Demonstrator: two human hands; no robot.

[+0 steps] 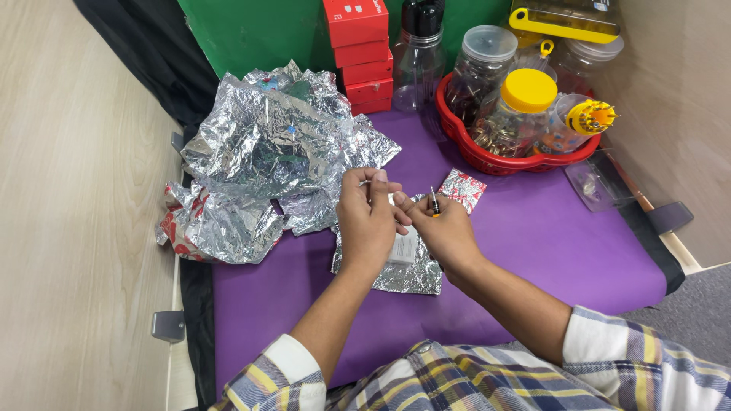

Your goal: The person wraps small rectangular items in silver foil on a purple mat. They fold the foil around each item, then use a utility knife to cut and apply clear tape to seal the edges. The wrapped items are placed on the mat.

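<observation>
Two hands meet over the middle of the purple mat (533,243). The left hand (368,217) is curled, its fingertips pinching a small white piece (391,199) that is mostly hidden, so I cannot tell its shape. The right hand (445,232) grips one small screwdriver (433,203) between thumb and fingers; its long axis stands nearly upright, the thin tip pointing up and away from the person, the dark handle with a yellow band down in the fingers. Under both hands lies one flat sheet of foil (403,278) with one small white box (403,247) on it, partly covered by the left hand. Left of it sit two big crumpled heaps of foil (274,144), the lower one showing a red and white underside. One small folded foil packet (462,188) with red print lies just beyond the right hand. At the back stands one stack of four red boxes (358,49), one clear bottle (419,61) with a dark cap beside it, and one red basket (495,160) holding at least three clear jars, one of them the yellow-lidded jar (525,106). One clear plastic lid (598,183) lies right of the basket.
</observation>
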